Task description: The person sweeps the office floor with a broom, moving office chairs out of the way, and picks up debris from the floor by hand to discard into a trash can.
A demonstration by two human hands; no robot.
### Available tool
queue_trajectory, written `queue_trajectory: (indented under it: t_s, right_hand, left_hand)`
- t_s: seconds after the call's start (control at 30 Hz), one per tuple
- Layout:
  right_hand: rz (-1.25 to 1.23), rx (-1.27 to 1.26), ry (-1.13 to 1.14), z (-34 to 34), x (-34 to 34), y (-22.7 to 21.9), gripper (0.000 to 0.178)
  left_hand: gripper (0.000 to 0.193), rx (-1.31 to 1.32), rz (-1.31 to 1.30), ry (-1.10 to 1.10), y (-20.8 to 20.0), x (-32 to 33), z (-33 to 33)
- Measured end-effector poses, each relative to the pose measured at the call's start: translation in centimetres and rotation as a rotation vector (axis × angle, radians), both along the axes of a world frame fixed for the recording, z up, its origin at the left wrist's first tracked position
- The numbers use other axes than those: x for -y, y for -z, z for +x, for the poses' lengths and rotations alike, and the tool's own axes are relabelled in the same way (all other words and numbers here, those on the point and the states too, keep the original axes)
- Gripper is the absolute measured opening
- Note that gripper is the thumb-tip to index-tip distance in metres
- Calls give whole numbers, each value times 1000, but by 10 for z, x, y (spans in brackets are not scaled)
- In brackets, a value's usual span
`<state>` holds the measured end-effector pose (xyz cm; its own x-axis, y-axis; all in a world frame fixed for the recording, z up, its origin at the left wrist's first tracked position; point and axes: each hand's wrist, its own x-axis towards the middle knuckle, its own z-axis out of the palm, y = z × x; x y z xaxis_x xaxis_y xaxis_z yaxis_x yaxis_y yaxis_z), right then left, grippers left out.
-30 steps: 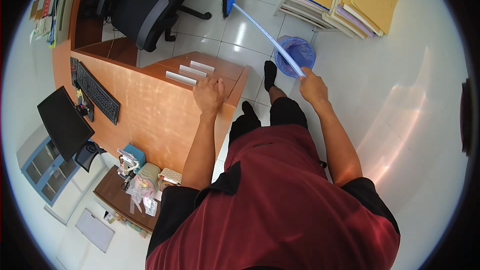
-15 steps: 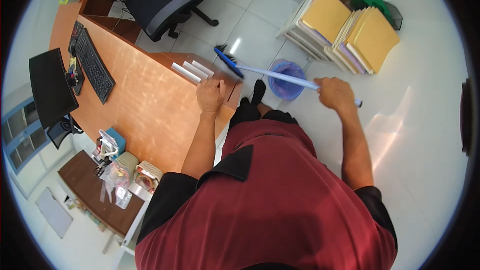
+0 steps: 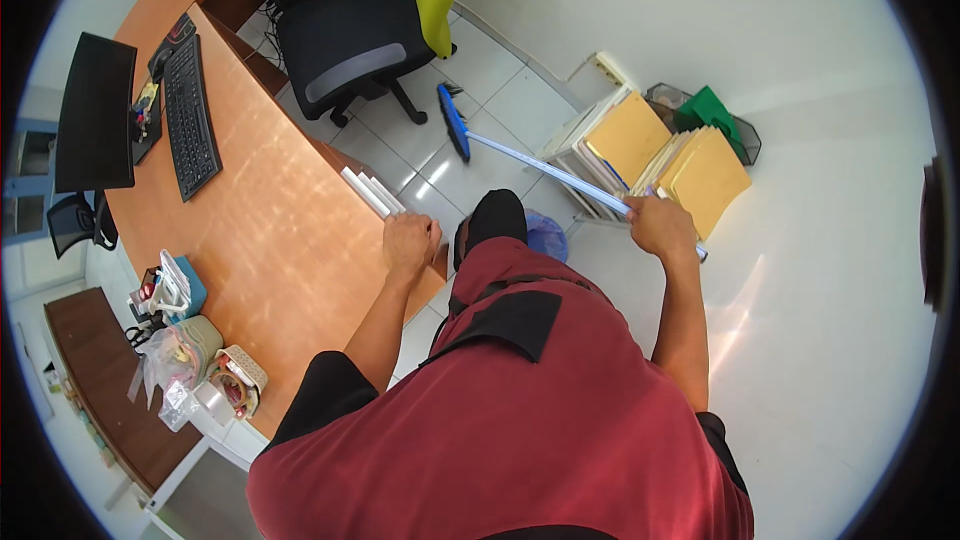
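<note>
My right hand point(image 3: 663, 231) is closed around the pale blue handle point(image 3: 560, 176) of a broom, near its upper end. The blue broom head point(image 3: 453, 124) with dark bristles is over the tiled floor, between the office chair and my legs. My left hand point(image 3: 410, 243), fingers curled, is at the right edge of the wooden desk point(image 3: 290, 250), beside several white strips point(image 3: 368, 192). Whatever those fingers hold, if anything, is hidden.
A black office chair point(image 3: 355, 35) with a lime back stands ahead. Stacked folders point(image 3: 700, 180) stand to the right of the broom. A blue-lined bin point(image 3: 546, 238) is partly hidden behind my leg. Keyboard point(image 3: 190, 115), monitor point(image 3: 97, 115) and baskets point(image 3: 238, 380) occupy the desk's left side.
I have moved forward past the desk corner, and my leg now covers part of the bin. The broom has advanced along the floor toward the chair, still in my right hand.
</note>
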<state>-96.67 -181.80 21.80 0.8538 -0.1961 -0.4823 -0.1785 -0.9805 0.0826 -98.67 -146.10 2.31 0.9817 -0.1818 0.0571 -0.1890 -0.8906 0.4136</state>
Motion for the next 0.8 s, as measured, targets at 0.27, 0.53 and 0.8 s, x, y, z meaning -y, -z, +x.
queue_trajectory:
  t_s: [0.27,0.53,0.8]
  right_hand:
    - [-113,3,-2,45,27,-11,27]
    - [-153,-217,12,182,33,22,31]
    - [-166,-258,-32,289,41,50,37]
  left_hand:
    - [21,-237,-15,-36,8,-1,9]
    - [51,-329,-215,-423,24,-15,167]
    - [97,-319,395,-326,83,-91,387]
